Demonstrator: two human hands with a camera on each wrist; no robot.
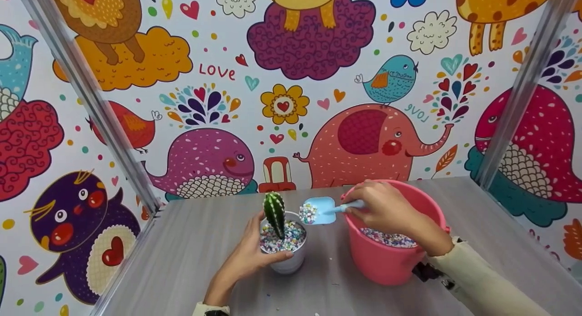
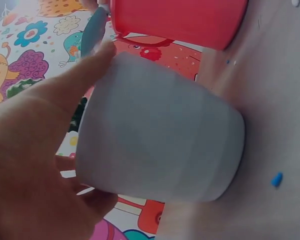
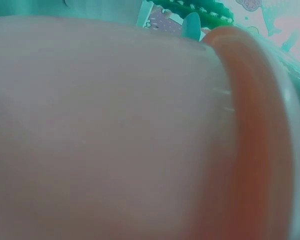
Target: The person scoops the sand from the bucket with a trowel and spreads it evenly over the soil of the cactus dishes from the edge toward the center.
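A small green cactus (image 1: 274,213) stands in a white flowerpot (image 1: 289,263) filled with coloured pebbles (image 1: 295,238). My left hand (image 1: 245,258) grips the pot near its rim, thumb on the near side and fingers behind. In the left wrist view the pot's plain wall (image 2: 160,130) fills the middle. My right hand (image 1: 384,207) holds a light blue toy shovel (image 1: 326,211) by its handle over the rim of a pink bucket (image 1: 382,261). Pebbles lie on the shovel's blade, just right of the pot. The bucket's wall blocks most of the right wrist view.
More coloured pebbles (image 1: 388,238) lie inside the bucket. Several stray bits, including a blue one (image 2: 276,180), are on the grey table (image 1: 182,252). A wall with cartoon animals (image 1: 359,147) rises behind, with metal posts (image 1: 514,93) at both sides.
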